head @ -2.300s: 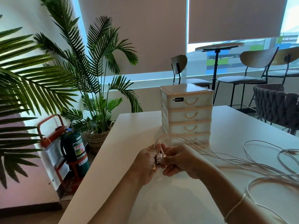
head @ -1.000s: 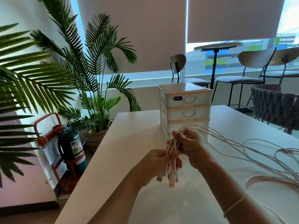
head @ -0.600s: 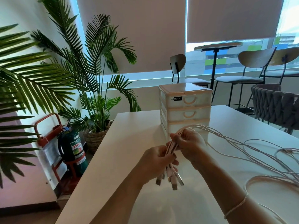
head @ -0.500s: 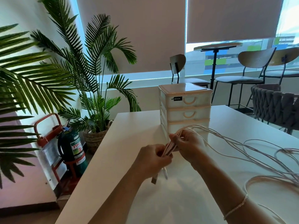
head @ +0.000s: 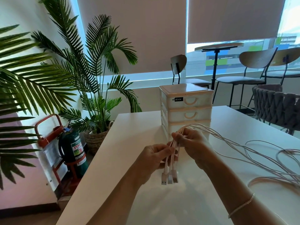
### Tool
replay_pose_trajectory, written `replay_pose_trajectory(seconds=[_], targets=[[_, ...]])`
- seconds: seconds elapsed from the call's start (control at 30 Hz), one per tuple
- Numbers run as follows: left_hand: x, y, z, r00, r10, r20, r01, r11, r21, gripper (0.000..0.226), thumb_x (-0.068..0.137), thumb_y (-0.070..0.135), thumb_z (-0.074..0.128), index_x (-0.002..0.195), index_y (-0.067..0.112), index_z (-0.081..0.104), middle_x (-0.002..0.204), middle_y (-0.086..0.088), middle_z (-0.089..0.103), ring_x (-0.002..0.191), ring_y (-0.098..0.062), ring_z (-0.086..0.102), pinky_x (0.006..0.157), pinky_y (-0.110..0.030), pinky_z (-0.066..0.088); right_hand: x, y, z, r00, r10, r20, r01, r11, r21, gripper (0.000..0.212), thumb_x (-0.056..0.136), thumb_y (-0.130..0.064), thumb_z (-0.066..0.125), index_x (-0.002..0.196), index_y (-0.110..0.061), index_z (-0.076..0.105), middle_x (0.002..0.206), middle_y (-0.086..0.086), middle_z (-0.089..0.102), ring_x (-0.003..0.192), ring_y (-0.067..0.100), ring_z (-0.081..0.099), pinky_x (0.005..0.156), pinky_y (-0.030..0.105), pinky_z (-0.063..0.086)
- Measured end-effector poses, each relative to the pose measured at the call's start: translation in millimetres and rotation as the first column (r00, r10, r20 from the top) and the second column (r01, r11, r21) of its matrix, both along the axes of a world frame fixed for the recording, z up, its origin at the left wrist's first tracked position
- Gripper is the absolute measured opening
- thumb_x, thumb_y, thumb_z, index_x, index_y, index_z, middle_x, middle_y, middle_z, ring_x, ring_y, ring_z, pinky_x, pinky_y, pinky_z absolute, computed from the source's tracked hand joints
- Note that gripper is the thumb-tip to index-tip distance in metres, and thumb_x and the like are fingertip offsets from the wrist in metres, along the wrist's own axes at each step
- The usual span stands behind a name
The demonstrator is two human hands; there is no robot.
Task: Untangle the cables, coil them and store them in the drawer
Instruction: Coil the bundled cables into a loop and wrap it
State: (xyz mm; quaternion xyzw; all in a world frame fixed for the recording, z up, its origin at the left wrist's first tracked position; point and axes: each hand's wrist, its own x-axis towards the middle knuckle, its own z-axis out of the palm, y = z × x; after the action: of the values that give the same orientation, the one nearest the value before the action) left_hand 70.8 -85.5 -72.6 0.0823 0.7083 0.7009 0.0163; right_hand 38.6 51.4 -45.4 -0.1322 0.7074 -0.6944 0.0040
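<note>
Several thin pale pink cables (head: 230,143) run from my hands across the white table (head: 129,140) to loose loops at the right. My right hand (head: 193,143) grips the bundle just in front of the drawer unit. My left hand (head: 154,158) holds the same bundle a little lower. Three USB plugs (head: 169,177) hang side by side below my left hand, just above the table. The small white drawer unit (head: 186,109) stands behind my hands with its visible drawers closed; its lower drawers are partly hidden by my right hand and the cables.
Potted palms (head: 90,88) and a green fire extinguisher (head: 73,151) on a red stand sit beyond the table's left edge. A woven grey chair (head: 276,104) stands at the right. High stools and a round bar table (head: 217,46) line the window.
My hands rose from the table with the gathered cable ends. The plugs, first pinched between my fingers, now hang straight and level below my left hand, which has slid along the bundle.
</note>
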Motion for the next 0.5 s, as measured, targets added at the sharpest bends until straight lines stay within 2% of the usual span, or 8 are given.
replay_pose_trajectory(seconds=[0.2,0.33,0.5], targets=[[1.1,-10.1,1.9,0.994,-0.111,0.017,0.111,0.993,-0.038,0.016,0.085,0.001,0.059,0.092,0.011,0.069,0.081,0.002,0.072,0.072,-0.009,0.066,0.069,-0.022,0.053,-1.1,-0.2,-1.6,1.0,0.009,-0.015,-0.009,1.0,-0.006,0.017,0.088,-0.011,0.058,0.072,-0.008,0.059,0.059,0.001,0.067,0.068,0.023,0.066,0.077,0.035,0.052],[3.7,-14.5,3.4,0.976,-0.213,0.037,0.215,0.976,-0.038,0.018,0.087,0.001,0.057,0.098,0.01,0.067,0.082,0.002,0.072,0.075,-0.009,0.067,0.07,-0.022,0.053,-3.5,2.0,-3.3,0.999,0.034,-0.005,-0.034,0.999,-0.014,0.017,0.088,-0.012,0.058,0.072,-0.007,0.057,0.057,0.001,0.068,0.062,0.017,0.066,0.074,0.03,0.052],[4.0,-11.9,1.3,0.982,-0.19,0.006,0.19,0.978,-0.087,0.02,0.082,0.004,0.057,0.096,0.014,0.067,0.091,-0.001,0.072,0.094,-0.017,0.067,0.088,-0.031,0.053,-4.3,2.5,-6.4,0.997,0.074,0.02,-0.072,0.994,-0.08,0.022,0.089,-0.01,0.056,0.067,-0.005,0.058,0.058,0.003,0.068,0.058,0.017,0.065,0.072,0.03,0.051]])
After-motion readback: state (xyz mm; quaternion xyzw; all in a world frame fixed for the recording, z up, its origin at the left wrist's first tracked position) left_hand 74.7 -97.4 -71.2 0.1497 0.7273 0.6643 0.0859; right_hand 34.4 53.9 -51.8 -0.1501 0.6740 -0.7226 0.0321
